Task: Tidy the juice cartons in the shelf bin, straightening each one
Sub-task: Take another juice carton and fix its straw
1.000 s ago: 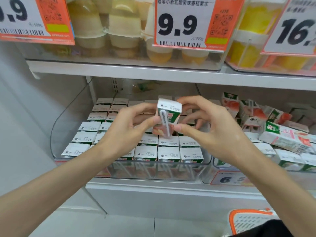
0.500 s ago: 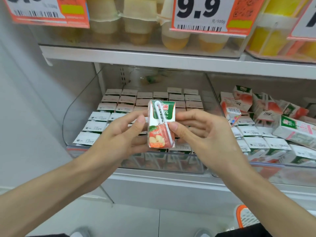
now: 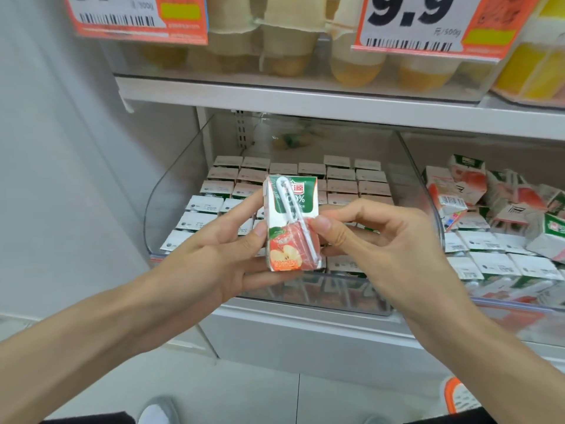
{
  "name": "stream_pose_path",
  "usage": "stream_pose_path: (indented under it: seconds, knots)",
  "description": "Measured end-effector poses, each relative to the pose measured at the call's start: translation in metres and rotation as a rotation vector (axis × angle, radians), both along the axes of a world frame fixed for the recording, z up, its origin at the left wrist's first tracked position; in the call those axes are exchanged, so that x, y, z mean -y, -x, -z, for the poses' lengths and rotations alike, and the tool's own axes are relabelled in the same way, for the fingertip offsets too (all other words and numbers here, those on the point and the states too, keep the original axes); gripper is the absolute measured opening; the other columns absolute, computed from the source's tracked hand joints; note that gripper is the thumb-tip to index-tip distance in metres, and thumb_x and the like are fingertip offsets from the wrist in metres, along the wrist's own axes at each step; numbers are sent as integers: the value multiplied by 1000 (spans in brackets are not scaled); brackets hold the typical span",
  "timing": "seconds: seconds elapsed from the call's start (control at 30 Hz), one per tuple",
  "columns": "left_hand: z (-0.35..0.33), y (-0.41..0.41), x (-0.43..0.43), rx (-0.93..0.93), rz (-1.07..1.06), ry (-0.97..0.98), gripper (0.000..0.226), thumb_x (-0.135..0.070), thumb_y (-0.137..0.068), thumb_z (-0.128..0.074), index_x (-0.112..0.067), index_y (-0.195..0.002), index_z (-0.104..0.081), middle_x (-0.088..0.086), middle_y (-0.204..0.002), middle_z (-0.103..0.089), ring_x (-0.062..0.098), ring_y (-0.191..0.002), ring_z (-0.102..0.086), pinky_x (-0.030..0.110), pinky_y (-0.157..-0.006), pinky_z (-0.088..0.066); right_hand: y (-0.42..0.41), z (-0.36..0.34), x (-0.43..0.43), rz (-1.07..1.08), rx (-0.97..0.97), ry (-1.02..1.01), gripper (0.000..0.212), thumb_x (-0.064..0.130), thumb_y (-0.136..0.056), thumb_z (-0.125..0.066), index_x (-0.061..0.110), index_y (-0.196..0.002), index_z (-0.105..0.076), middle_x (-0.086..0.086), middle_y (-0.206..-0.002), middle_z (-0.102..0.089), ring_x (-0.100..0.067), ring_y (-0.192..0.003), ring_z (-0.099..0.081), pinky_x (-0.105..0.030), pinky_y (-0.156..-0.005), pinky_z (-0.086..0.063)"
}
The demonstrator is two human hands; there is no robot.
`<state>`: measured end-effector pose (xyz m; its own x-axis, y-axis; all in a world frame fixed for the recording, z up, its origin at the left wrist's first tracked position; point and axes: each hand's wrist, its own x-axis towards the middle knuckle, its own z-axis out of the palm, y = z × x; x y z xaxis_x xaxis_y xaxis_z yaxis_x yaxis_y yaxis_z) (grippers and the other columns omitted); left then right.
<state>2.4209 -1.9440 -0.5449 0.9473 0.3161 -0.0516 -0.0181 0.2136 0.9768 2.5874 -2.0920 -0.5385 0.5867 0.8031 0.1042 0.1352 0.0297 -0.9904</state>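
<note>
Juice carton (image 3: pixel 292 223) upright, label toward camera, in front of shelf bin (image 3: pixel 171 191), left hand (image 3: pixel 220 252) gripping its left edge, right hand (image 3: pixel 376 240) pinching its right edge, carton previously tilted top-forward.

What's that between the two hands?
An upright juice carton with a white straw on its front; the left hand and right hand grip its sides, seen in the head view.

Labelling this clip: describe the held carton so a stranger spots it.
Find the clear bin on the lower shelf. In front, left hand and right hand hold one carton. Unlike the rows, it shows its apple front and white straw.
</note>
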Motion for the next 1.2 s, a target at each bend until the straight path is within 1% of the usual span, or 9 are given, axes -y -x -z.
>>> stream_pose_path:
  seconds: [0.2, 0.3, 0.37, 0.5, 0.67, 0.77, 0.93, 1.1, 1.2]
  knots:
    - [-3, -3, -2, -12, -99, -18, 48, -21, -107, -46, -38, -152, -50, 3, -136, -73, 32, -120, -73, 37, -97, -61, -2, 3, -2, -32, 85, 34, 17, 11, -94, -73, 21, -103, -84, 14, -102, -82, -2, -101, -75, -17, -91, -57]
    - [-3, -3, -1, -30, -125, -38, 44, -23, -105, -51, -31, -147, -56, 6, -131, -75, 29, -119, -73, 36, -97, -61, 1, 2, -3, -61, 81, 105, 19, 21, -101, -68, 34, -107, -81, 23, -106, -79, 3, -105, -73, -16, -91, -57]
    - [-1, -4, -2, -58, -145, -64, 41, -24, -103, -53, -21, -142, -62, 8, -128, -76, 28, -120, -73, 35, -98, -60, 3, -1, -5, -93, 47, 130, 15, 33, -97, -70, 35, -109, -79, 24, -107, -79, 3, -104, -72, -19, -89, -58]
    - [1, -6, -2, -81, -148, -88, 38, -26, -102, -56, -19, -137, -67, 5, -129, -76, 25, -120, -73, 32, -100, -58, 6, -2, -9, -114, -17, 137, 39, 43, -75, -81, 26, -109, -79, 6, -99, -82, -6, -94, -77, -20, -90, -60]
    - [2, -7, -6, -101, -139, -35, 38, -30, -104, -52, -18, -137, -68, 4, -131, -75, 27, -121, -73, 35, -101, -58, 2, 1, -11, -79, -47, 175, 42, 30, -77, -90, 25, -117, -76, 7, -102, -82, -8, -96, -78, -21, -89, -61]
    - [1, -6, -9, -92, -143, -9, 38, -25, -108, -48, -17, -140, -66, 5, -133, -74, 28, -123, -72, 37, -100, -59, 1, 3, -11, -58, -109, 155, 30, 17, -84, -87, 21, -112, -76, 8, -102, -82, -7, -96, -78, -23, -89, -62]
    - [2, -4, -9, -103, -210, -1, 42, -14, -99, -61, -15, -141, -59, 10, -132, -74, 31, -120, -73, 41, -93, -63, 1, 5, -9, -154, -78, 134, 21, 12, -93, -78, 17, -113, -75, 8, -110, -81, -8, -103, -77, -25, -92, -60]
    - [-1, -4, -6, -108, -185, 26, 42, -20, -97, -62, -14, -139, -57, 11, -126, -77, 33, -115, -75, 42, -91, -64, 2, 8, -9, -177, 76, 142, 31, 26, -87, -82, 22, -118, -76, 12, -112, -79, -6, -103, -75, -22, -91, -60]
    - [-2, -4, -6, -118, -189, 38, 39, -19, -99, -60, -14, -138, -57, 13, -122, -78, 33, -112, -76, 40, -88, -65, 0, 10, -11, -131, 119, 141, 40, 41, -78, -82, 29, -116, -80, 6, -101, -78, -15, -93, -74, -26, -87, -61]
